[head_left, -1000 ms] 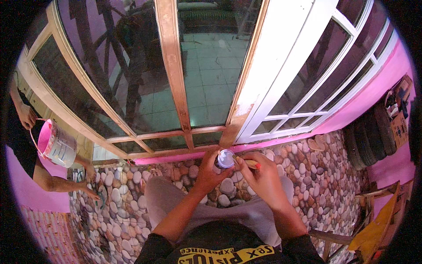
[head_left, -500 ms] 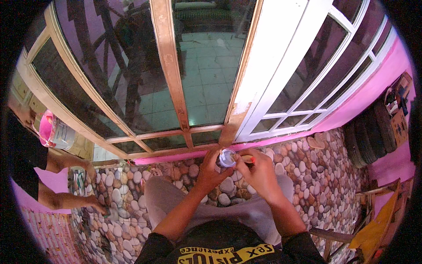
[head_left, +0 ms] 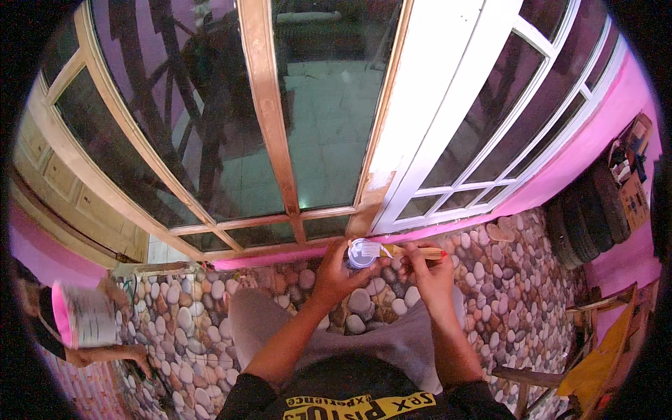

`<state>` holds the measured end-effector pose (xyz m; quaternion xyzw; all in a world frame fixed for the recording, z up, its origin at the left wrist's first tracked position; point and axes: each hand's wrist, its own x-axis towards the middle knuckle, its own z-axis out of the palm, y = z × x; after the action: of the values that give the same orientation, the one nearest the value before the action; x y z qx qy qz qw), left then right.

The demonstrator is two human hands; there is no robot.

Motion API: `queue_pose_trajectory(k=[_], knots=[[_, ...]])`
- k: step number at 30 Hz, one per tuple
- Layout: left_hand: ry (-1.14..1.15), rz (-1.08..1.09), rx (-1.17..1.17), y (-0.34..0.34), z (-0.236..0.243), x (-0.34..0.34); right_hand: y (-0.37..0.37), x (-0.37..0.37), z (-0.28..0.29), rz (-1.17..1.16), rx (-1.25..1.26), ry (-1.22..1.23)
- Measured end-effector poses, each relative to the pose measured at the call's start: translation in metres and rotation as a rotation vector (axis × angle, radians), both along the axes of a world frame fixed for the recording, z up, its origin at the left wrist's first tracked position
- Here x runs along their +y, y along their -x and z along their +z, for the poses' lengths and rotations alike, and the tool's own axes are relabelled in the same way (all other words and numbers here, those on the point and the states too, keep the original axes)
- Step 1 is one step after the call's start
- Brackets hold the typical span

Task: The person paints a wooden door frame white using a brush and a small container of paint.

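Observation:
My left hand (head_left: 336, 274) is wrapped round a small cup (head_left: 359, 263), which holds whitish paint. In my right hand (head_left: 432, 275) is a paintbrush (head_left: 423, 253) with a wooden handle and a red tip at its end. The brush lies almost level, its bristles over the mouth of the cup. Just beyond my hands stands a wood-framed window (head_left: 263, 105), its bars partly brown and bare. The wide post (head_left: 428, 98) to its right is painted white, with a brown patch showing low down.
At the left edge a person's arm and leg (head_left: 112, 355) show beside a pink-and-white bucket (head_left: 91, 320). Stacked tyres (head_left: 584, 213) stand at the right wall, and a wooden frame (head_left: 532, 376) is at lower right. Pebble-patterned flooring (head_left: 196, 329) surrounds me.
My right hand has drawn back to the right, and more of the brush handle now shows. At the left, the other person and the bucket have moved nearer.

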<state>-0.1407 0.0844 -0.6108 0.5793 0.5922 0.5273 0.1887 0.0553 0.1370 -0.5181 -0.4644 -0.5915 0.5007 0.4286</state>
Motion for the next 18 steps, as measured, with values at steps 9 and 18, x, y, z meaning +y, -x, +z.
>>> queue_pose_trajectory(k=[9, 18], knots=[[-0.039, 0.039, -0.131, -0.001, -0.026, 0.002, 0.002, 0.006, 0.027, -0.083, 0.322, 0.046], [0.029, 0.094, -0.054, 0.020, -0.055, -0.025, 0.017, 0.036, 0.026, -0.062, -0.070, -0.504]])
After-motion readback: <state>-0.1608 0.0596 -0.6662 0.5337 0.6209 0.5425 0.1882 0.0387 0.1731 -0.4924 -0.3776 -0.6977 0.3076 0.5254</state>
